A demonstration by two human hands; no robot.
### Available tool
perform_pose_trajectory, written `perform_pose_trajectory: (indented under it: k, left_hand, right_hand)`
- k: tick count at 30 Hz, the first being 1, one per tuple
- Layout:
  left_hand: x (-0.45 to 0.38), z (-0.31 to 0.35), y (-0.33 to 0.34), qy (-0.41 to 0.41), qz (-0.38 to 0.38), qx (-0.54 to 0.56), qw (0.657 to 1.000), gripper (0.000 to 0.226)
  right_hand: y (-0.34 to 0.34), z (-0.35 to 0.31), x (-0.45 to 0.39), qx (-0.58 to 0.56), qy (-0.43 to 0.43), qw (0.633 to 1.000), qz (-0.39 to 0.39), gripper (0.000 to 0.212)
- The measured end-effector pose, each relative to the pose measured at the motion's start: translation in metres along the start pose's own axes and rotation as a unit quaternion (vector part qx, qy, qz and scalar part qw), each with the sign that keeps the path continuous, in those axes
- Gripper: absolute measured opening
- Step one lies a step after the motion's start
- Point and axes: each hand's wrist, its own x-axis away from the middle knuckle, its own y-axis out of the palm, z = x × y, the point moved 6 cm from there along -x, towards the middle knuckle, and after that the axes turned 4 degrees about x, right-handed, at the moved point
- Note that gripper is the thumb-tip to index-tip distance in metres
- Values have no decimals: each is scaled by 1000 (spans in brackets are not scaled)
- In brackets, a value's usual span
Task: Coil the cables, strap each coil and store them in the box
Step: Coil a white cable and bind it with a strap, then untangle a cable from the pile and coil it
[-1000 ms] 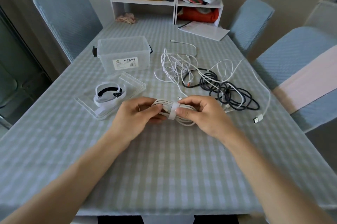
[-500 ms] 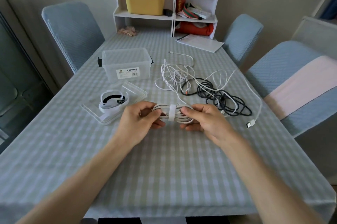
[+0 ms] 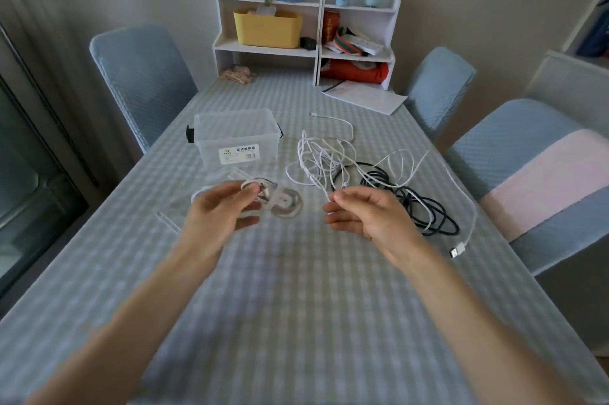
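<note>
White cable, wound into a coil [image 3: 280, 201] and bound at its middle by a pale strap [image 3: 267, 197], is held above a checked worktop [image 3: 296, 305] by a person's left hand [image 3: 219, 216], thumb and fingers curled round one end of the bundle; motion blurs the coil, so its far loop shows only faintly. The right hand [image 3: 369, 216] hangs apart from the coil, fingers loosely bent and gripping nothing, close to a strand of the loose white cable [image 3: 324, 157] heaped behind it. That tangle lies in the middle of the worktop, overlapping a black cable [image 3: 425, 206] sprawled to its right, with a white USB plug [image 3: 457, 251] resting near the right edge. The clear plastic storage box [image 3: 235, 137], lid off and bearing a printed label, stands behind the left hand; part of a clear lid [image 3: 171, 220] shows on the worktop beside that hand. At the far end stand a white shelf unit [image 3: 309, 51] holding a yellow bin [image 3: 268, 28], and a sheet of paper [image 3: 365, 96]. Blue-covered chairs [image 3: 141, 74] ring the worktop.
</note>
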Motion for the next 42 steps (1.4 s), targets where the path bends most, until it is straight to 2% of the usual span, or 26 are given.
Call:
perform_pose_trajectory:
  k: [2, 8, 11, 13, 18, 22, 24, 26, 28, 30, 35, 37, 40, 42]
  left_hand:
    - [-10, 13, -2, -6, -4, 24, 1000, 12]
    - [-75, 66, -12, -4, 48, 79, 996, 6]
    - [-112, 81, -17, -10, 66, 75, 995, 16]
    - [-140, 85, -18, -17, 75, 45, 996, 24]
    - [-194, 72, -8, -95, 46, -115, 988, 12]
    - [-218, 55, -1, -125, 41, -189, 973, 18]
    - [-227, 53, -1, -86, 33, -309, 947, 16]
    - [-237, 54, -3, -33, 22, -501, 864, 6]
    - [-242, 54, -3, 1, 10, -635, 772, 21]
    - [-244, 53, -2, 8, -17, -693, 721, 30]
    - [-249, 43, 11, -35, -111, -759, 641, 26]
    - [-251, 43, 12, -24, -103, -768, 632, 21]
    - [-253, 44, 14, 27, -82, -741, 666, 22]
    - [-252, 46, 14, 48, -84, -735, 671, 21]
  right_hand:
    - [2, -11, -9, 13, -5, 1000, 4, 9]
    - [22, -56, -75, 90, -37, 995, 6, 10]
    - [29, -67, -101, 119, -37, 992, 2, 13]
    - [31, -69, -117, 134, -30, 991, 0, 13]
    - [34, -67, -142, 163, -24, 986, 8, 10]
    - [37, -60, -149, 181, -22, 983, 2, 10]
    - [38, -57, -148, 189, -21, 982, 1, 9]
    - [39, -53, -148, 191, -19, 981, 0, 9]
    - [38, -49, -146, 195, -19, 981, -4, 8]
    - [38, -46, -144, 200, -19, 980, -4, 8]
    - [34, -41, -141, 193, -15, 981, 2, 8]
    - [32, -40, -139, 191, -17, 981, 1, 9]
    - [28, -42, -133, 188, -29, 982, 6, 12]
    - [26, -45, -128, 195, -35, 980, 10, 10]
